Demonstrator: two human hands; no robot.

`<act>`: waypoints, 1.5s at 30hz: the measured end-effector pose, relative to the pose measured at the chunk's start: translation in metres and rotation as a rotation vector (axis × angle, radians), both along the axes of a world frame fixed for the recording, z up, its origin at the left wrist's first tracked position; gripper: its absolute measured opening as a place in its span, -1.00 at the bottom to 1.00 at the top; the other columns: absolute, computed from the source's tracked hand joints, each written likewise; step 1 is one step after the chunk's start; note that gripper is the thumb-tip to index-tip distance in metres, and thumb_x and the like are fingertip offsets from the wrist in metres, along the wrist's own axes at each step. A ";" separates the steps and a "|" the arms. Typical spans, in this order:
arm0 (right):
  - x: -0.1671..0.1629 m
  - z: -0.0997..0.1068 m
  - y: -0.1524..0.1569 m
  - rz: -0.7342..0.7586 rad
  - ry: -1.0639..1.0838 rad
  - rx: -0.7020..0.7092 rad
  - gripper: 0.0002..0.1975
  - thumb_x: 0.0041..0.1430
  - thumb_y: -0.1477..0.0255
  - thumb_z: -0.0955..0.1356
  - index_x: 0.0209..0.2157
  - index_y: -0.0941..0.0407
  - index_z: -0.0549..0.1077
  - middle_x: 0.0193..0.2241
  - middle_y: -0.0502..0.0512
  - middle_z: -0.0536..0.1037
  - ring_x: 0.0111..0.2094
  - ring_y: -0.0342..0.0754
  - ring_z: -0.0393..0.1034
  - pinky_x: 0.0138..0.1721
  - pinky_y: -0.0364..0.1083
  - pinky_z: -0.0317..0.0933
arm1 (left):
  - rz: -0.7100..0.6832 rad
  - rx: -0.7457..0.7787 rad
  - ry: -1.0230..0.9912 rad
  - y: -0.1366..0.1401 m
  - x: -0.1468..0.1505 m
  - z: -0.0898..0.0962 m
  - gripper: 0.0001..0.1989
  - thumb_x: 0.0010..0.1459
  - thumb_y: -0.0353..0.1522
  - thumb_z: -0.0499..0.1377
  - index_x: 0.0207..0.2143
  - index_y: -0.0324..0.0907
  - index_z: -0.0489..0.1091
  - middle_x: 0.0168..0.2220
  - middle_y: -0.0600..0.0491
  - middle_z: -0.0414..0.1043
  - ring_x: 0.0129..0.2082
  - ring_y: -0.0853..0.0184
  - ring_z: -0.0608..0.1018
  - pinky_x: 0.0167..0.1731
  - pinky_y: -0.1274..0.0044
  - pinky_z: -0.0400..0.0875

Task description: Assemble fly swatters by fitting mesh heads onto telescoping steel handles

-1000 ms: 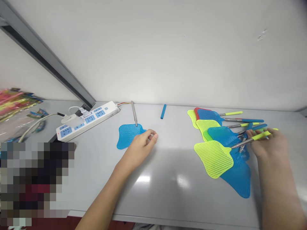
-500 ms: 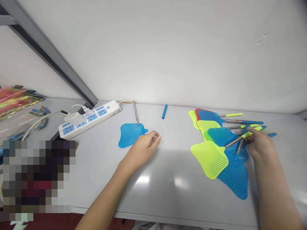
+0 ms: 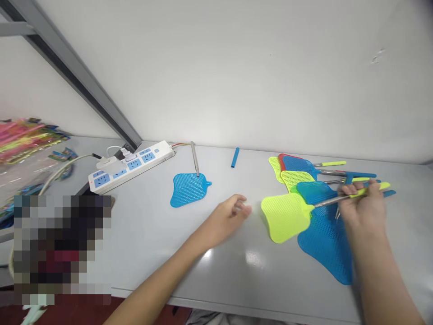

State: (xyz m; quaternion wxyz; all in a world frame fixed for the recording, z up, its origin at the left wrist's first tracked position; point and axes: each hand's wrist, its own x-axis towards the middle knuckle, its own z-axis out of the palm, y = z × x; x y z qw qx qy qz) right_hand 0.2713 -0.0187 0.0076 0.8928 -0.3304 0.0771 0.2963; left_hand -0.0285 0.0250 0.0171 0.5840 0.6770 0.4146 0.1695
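Yellow swatter [image 3: 287,217] gripped in right hand [image 3: 367,211], pointing toward half-open left hand [image 3: 227,220], just apart.

It looks like a workshop: a plain grey table [image 3: 142,234] beneath a metal frame [image 3: 84,90], a power strip [image 3: 131,167] on top, many alike mesh swatters [image 3: 323,237] and plastic-bagged goods [image 3: 27,144].

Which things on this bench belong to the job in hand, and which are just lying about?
Job:
- yellow swatter, handle in the right grip
- overlapping swatters around it
- probably also the separate blue swatter head, metal rod and blue tube

Seemingly just lying about:
- power strip with plugs
- plastic-wrapped bundle, far left
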 end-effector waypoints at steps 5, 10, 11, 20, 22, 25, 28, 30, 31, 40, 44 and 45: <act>-0.037 -0.010 0.005 0.160 -0.017 0.050 -0.76 0.19 0.49 0.07 -0.54 0.13 0.18 -0.72 -0.15 -0.04 -0.74 -0.26 -0.11 -0.73 -0.25 -0.01 | 0.055 -0.325 -0.333 -0.016 0.021 -0.016 -0.56 0.04 -0.14 0.01 -0.07 -0.19 0.24 -0.16 -0.11 0.36 -0.26 0.29 0.44 -0.30 0.48 0.31; -0.067 -0.016 0.000 0.257 0.050 0.038 -0.69 0.11 0.51 0.12 -0.66 0.13 -0.08 -0.72 -0.14 -0.24 -0.75 -0.25 -0.29 -0.78 -0.23 -0.19 | 0.265 -0.317 -0.346 -0.015 0.021 -0.020 -0.55 0.03 -0.10 0.00 -0.16 -0.23 0.34 -0.24 -0.08 0.42 -0.30 0.25 0.47 -0.33 0.45 0.35; -0.072 -0.015 -0.001 0.245 0.039 0.033 -0.68 0.10 0.51 0.12 -0.66 0.12 -0.10 -0.72 -0.14 -0.25 -0.75 -0.24 -0.30 -0.78 -0.22 -0.21 | 0.299 -0.317 -0.341 -0.015 0.021 -0.021 -0.55 0.03 -0.10 0.00 -0.16 -0.24 0.34 -0.25 -0.08 0.43 -0.31 0.26 0.48 -0.33 0.45 0.35; -0.087 -0.010 -0.006 0.204 -0.008 0.047 -0.65 0.06 0.51 0.15 -0.65 0.12 -0.18 -0.72 -0.13 -0.28 -0.75 -0.23 -0.35 -0.80 -0.20 -0.26 | 0.351 -0.429 -0.324 -0.015 0.022 -0.021 -0.59 0.02 -0.15 0.05 -0.19 -0.26 0.35 -0.28 -0.11 0.44 -0.36 0.27 0.49 -0.38 0.45 0.38; -0.086 -0.016 -0.006 0.204 0.058 0.079 -0.66 0.06 0.53 0.13 -0.64 0.12 -0.21 -0.72 -0.13 -0.27 -0.76 -0.23 -0.34 -0.81 -0.20 -0.24 | 0.346 -0.426 -0.330 -0.017 0.021 -0.014 -0.58 0.02 -0.13 0.05 -0.19 -0.26 0.35 -0.28 -0.11 0.44 -0.36 0.27 0.49 -0.39 0.46 0.38; -0.083 -0.023 -0.005 0.255 0.187 0.141 -0.68 0.09 0.56 0.07 -0.62 0.12 -0.25 -0.73 -0.13 -0.25 -0.77 -0.24 -0.29 -0.81 -0.23 -0.20 | 0.300 -0.370 -0.371 -0.020 0.020 -0.002 -0.59 0.02 -0.12 0.03 -0.20 -0.22 0.36 -0.26 -0.07 0.43 -0.34 0.29 0.48 -0.36 0.48 0.37; -0.081 -0.024 -0.004 0.321 0.246 0.176 -0.70 0.10 0.55 0.04 -0.64 0.12 -0.20 -0.74 -0.14 -0.20 -0.77 -0.26 -0.23 -0.79 -0.26 -0.14 | 0.276 -0.296 -0.355 -0.019 0.019 0.006 -0.61 0.01 -0.12 0.04 -0.22 -0.21 0.38 -0.29 -0.05 0.45 -0.34 0.28 0.48 -0.39 0.49 0.37; -0.082 -0.020 -0.002 0.350 0.206 0.164 -0.72 0.09 0.54 0.07 -0.65 0.12 -0.12 -0.74 -0.15 -0.16 -0.76 -0.27 -0.17 -0.76 -0.27 -0.08 | 0.315 -0.286 -0.319 -0.017 0.018 0.005 -0.61 0.01 -0.12 0.05 -0.23 -0.21 0.38 -0.30 -0.04 0.45 -0.31 0.27 0.47 -0.38 0.50 0.36; -0.084 -0.017 0.000 0.366 0.161 0.150 -0.74 0.08 0.54 0.09 -0.65 0.12 -0.05 -0.74 -0.15 -0.12 -0.75 -0.28 -0.13 -0.73 -0.28 -0.03 | 0.340 -0.304 -0.315 -0.016 0.017 0.003 -0.60 0.01 -0.12 0.05 -0.22 -0.21 0.38 -0.30 -0.04 0.45 -0.30 0.27 0.47 -0.38 0.50 0.35; -0.139 0.003 -0.002 0.905 -0.417 -0.272 -0.83 -0.05 0.37 0.33 -0.37 0.12 0.34 -0.44 0.03 0.38 -0.37 -0.12 0.29 -0.42 -0.18 0.17 | 0.348 -0.453 -0.518 -0.018 0.017 0.001 -0.63 0.04 -0.14 0.02 -0.19 -0.18 0.35 -0.28 -0.03 0.43 -0.35 0.32 0.47 -0.41 0.54 0.32; -0.159 0.007 -0.010 1.136 -0.454 -0.404 -0.61 -0.10 0.29 0.36 -0.20 0.15 0.34 -0.33 0.15 0.45 -0.29 0.00 0.31 -0.29 -0.06 0.18 | 0.343 -0.449 -0.532 -0.022 0.020 -0.001 -0.64 0.05 -0.14 0.01 -0.23 -0.20 0.36 -0.32 -0.02 0.42 -0.39 0.33 0.46 -0.46 0.56 0.30; -0.160 0.008 -0.012 1.148 -0.453 -0.407 -0.60 -0.09 0.27 0.35 -0.19 0.15 0.34 -0.31 0.16 0.45 -0.29 0.00 0.32 -0.30 -0.07 0.19 | 0.332 -0.446 -0.533 -0.023 0.021 -0.001 -0.63 0.06 -0.14 0.00 -0.24 -0.21 0.36 -0.34 -0.01 0.42 -0.41 0.34 0.45 -0.46 0.56 0.30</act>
